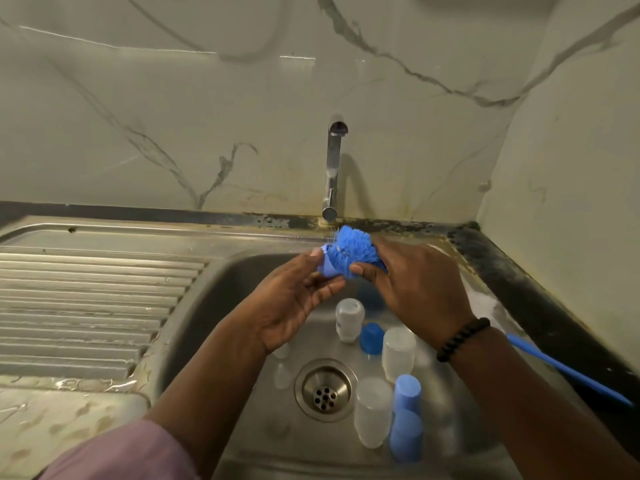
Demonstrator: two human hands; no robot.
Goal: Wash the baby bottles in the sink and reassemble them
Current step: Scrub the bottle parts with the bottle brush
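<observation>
Over the sink my left hand (294, 299) pinches a small blue bottle part (327, 268) between thumb and fingers. My right hand (415, 289) grips the blue bottle brush (353, 249) just behind its bristle head, and the bristles press against that part. The brush's blue handle (568, 372) runs out behind my right wrist. In the steel sink basin (221, 306) lie a clear bottle (349, 318), two frosted caps (398, 351) (372, 410), a blue collar (371, 337), two pale blue caps (407, 396) (406, 439) and clear teats (282, 374).
The drain (325, 389) sits in the middle of the basin. A chrome tap (332, 168) rises at the back, with no water seen running. A ribbed, wet draining board (86, 306) lies to the left. A dark counter edge (519, 289) runs along the right, under marble walls.
</observation>
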